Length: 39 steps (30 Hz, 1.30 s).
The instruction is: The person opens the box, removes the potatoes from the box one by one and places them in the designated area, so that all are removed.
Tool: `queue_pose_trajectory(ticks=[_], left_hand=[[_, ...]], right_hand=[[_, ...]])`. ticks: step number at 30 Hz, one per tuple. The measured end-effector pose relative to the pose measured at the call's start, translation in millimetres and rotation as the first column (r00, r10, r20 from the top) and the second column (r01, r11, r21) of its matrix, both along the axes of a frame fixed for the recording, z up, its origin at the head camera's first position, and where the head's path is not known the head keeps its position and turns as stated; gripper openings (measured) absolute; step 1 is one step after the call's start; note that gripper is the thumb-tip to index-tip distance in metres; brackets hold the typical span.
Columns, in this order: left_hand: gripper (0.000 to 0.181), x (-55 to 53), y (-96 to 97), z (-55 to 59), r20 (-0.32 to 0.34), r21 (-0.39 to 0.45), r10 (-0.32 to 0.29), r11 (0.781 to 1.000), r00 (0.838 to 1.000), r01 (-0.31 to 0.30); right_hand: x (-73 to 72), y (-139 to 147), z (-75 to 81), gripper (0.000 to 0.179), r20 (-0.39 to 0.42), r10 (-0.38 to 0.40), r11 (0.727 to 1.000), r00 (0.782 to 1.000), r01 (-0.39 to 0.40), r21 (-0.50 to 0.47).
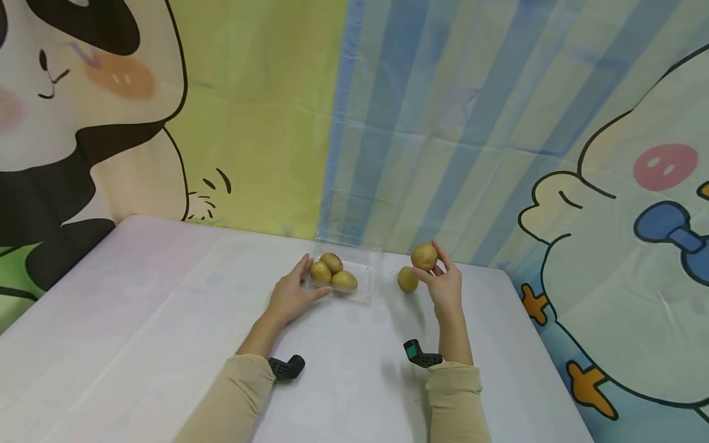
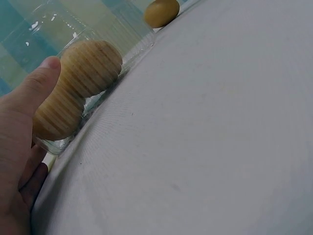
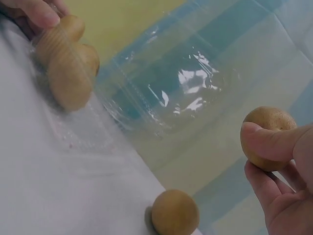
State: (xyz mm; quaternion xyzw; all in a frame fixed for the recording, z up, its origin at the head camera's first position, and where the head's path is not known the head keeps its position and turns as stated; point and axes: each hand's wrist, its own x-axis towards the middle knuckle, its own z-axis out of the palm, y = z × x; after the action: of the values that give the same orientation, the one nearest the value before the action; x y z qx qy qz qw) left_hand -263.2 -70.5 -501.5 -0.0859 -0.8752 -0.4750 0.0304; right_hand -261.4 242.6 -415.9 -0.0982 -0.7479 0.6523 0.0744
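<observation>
A potato (image 1: 424,256) is pinched between the thumb and fingers of my right hand (image 1: 447,288), held up off the table. Just left of it, a second potato (image 1: 407,280) lies on the white table. My left hand (image 1: 289,298) holds the left end of a clear plastic box (image 1: 363,296), thumb at its front wall. In the left wrist view its thumb (image 2: 41,81) lies against the box's side. Inside the box, 3 potatoes (image 1: 345,281) sit toward the left. The box's clear lid (image 3: 190,88) stands raised at the back.
The white table (image 1: 183,320) ends just behind the box, where a printed cloth (image 1: 266,123) with cartoon animals hangs. Black wrist cameras (image 1: 288,367) are strapped to both forearms.
</observation>
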Motion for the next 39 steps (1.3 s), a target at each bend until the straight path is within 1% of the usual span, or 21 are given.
queue_pose_trajectory(ticks=[5,11,21,24,30,39], left_hand=[[0.108,-1.4,-0.1,-1.3,0.007,-0.006,0.002,1.0,1.0,-0.002],[0.108,-1.4,0.4,-0.8,0.012,-0.003,0.002,1.0,1.0,-0.002],[0.108,-2.5,0.1,-2.4,0.007,-0.012,-0.001,1.0,1.0,0.001],[0.109,-3.0,0.0,-3.5,0.006,-0.011,-0.002,1.0,1.0,0.002],[0.107,-1.9,0.6,-2.6,0.005,-0.011,0.003,1.0,1.0,-0.003],[0.107,-1.8,1.3,-1.3,0.002,-0.012,0.006,1.0,1.0,-0.006]], right_hand=[[-1.8,7,-3.1,0.083,0.018,-0.034,0.999,0.999,0.034,0.004],[-1.3,14,-7.6,0.084,0.015,-0.071,0.997,0.997,0.071,0.007],[-3.5,26,-21.4,0.085,0.022,-0.128,0.992,0.992,0.128,0.007],[-4.2,28,-26.1,0.085,0.024,-0.137,0.991,0.99,0.137,0.002],[-5.4,29,-36.5,0.084,0.034,-0.152,0.988,0.988,0.151,0.025],[-7.1,33,-52.9,0.083,0.028,-0.15,0.985,0.988,0.147,0.088]])
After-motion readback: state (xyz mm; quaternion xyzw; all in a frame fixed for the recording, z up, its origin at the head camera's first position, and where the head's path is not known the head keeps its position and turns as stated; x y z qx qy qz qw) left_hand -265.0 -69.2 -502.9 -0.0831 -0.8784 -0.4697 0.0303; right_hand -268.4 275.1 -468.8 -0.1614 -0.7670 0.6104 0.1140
